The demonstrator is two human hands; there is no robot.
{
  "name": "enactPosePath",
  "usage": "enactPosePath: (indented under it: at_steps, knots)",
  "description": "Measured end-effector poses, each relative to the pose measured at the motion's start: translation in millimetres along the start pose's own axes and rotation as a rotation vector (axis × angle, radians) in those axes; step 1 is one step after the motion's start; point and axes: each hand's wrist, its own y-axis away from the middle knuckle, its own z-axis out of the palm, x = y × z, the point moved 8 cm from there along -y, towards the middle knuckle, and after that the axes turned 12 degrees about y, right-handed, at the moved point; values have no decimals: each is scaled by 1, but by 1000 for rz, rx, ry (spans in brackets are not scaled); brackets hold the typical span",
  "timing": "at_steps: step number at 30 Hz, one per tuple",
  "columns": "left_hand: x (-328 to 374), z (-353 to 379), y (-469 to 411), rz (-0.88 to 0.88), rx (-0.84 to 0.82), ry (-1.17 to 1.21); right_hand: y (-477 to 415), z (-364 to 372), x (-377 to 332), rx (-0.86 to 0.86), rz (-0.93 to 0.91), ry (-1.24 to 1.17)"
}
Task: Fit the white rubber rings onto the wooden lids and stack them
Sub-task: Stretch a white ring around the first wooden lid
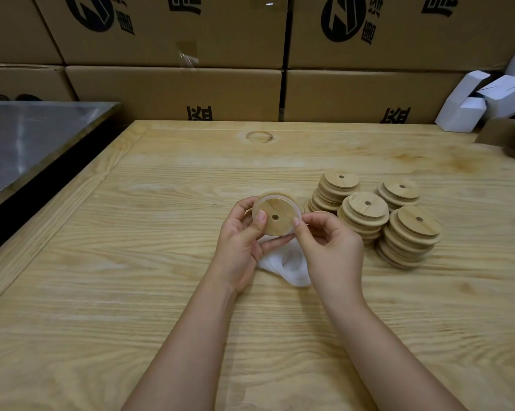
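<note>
Our left hand [244,244] grips a round, pale wooden lid [277,216] with a small centre hole; our right hand [330,247] pinches the white ring [298,211] at its rim.

At the centre of the frame your left hand [241,241] holds a wooden lid [275,218] above the table [131,292], and your right hand [330,247] pinches its right edge. A heap of rubber rings [291,262] lies on the table under both hands. Stacks of lids [366,215] stand just right of them. Cardboard cartons [176,90] line the top, a metal surface [27,143] sits upper left, and small folded boxes [469,105] sit upper right.
</note>
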Motion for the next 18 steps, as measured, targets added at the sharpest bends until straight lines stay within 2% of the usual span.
enactPosePath:
  at_steps: [18]
  knots:
    - [0,-1,1,-32,72,-60,-2,0,5,-41,105,-75]
